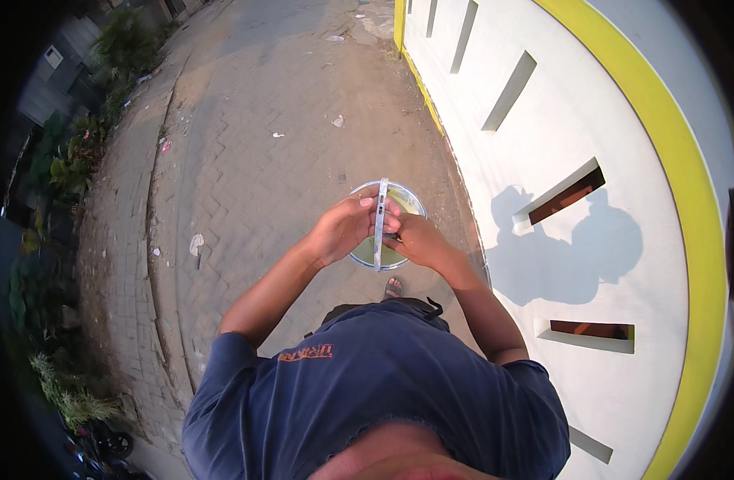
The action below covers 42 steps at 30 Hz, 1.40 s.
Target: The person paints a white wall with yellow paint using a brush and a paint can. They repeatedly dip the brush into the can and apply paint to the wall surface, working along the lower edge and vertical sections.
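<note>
In front of my body is a round bucket (372, 255), seen from above, with a bluish rim and something yellow-green inside. A narrow, pale, straight bar with slots, perhaps a spirit level (379, 240), lies across the view of the bucket from top to bottom. My left hand (343, 225) is at the bar's left side, palm partly turned up, with fingertips showing beyond the bar. My right hand (424, 240) is at its right side, fingers curled near a small dark object (392, 236). Which fingers bear the bar is hidden.
A white wall (631, 138) with slot openings and a yellow band curves along the right, bearing shadows. Paving blocks (241, 156) with scattered litter cover the ground. Plants (67, 168) line the left edge, with a parked motorcycle (118, 444) at lower left. A sandalled foot (393, 287) shows below the bucket.
</note>
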Available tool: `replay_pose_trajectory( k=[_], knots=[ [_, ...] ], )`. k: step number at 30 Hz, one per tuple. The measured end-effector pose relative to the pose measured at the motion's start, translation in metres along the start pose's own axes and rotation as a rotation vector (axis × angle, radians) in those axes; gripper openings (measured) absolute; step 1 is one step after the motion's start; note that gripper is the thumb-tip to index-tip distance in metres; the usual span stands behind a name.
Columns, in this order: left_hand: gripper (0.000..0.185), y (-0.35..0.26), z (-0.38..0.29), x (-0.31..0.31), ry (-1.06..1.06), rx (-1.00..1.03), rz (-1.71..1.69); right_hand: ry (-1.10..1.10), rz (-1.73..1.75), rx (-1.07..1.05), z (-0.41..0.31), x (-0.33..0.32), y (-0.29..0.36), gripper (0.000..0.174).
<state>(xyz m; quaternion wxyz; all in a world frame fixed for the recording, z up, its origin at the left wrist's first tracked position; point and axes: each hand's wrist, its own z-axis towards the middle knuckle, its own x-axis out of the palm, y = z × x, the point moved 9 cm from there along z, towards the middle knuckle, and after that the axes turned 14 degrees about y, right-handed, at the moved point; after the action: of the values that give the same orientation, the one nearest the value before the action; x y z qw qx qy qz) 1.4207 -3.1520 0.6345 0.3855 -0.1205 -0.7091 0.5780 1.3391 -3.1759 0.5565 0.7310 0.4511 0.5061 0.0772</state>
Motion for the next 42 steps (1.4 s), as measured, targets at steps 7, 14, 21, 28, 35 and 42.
replay_pose_trajectory(
  k=[7,14,21,28,35,42],
  knots=[
    [0.083,-0.072,0.052,-0.101,-0.124,0.143,-0.023,0.031,-0.055,-0.021,0.125,-0.073,-0.044,0.024],
    [0.082,-0.142,0.125,-0.235,-0.115,0.162,-0.041,0.031,0.074,0.028,0.263,-0.146,-0.108,0.032],
    [0.068,-0.206,0.183,-0.356,-0.028,0.099,-0.043,-0.179,0.338,0.003,0.384,-0.189,-0.162,0.038],
    [0.062,-0.265,0.233,-0.462,-0.034,0.035,-0.062,-0.201,0.090,0.092,0.494,-0.217,-0.204,0.028],
    [0.064,-0.324,0.306,-0.578,-0.005,0.052,-0.080,-0.305,0.181,0.043,0.596,-0.304,-0.251,0.023],
    [0.068,-0.370,0.388,-0.679,-0.027,0.078,-0.160,-0.532,0.710,0.111,0.674,-0.372,-0.367,0.018]
  ],
)
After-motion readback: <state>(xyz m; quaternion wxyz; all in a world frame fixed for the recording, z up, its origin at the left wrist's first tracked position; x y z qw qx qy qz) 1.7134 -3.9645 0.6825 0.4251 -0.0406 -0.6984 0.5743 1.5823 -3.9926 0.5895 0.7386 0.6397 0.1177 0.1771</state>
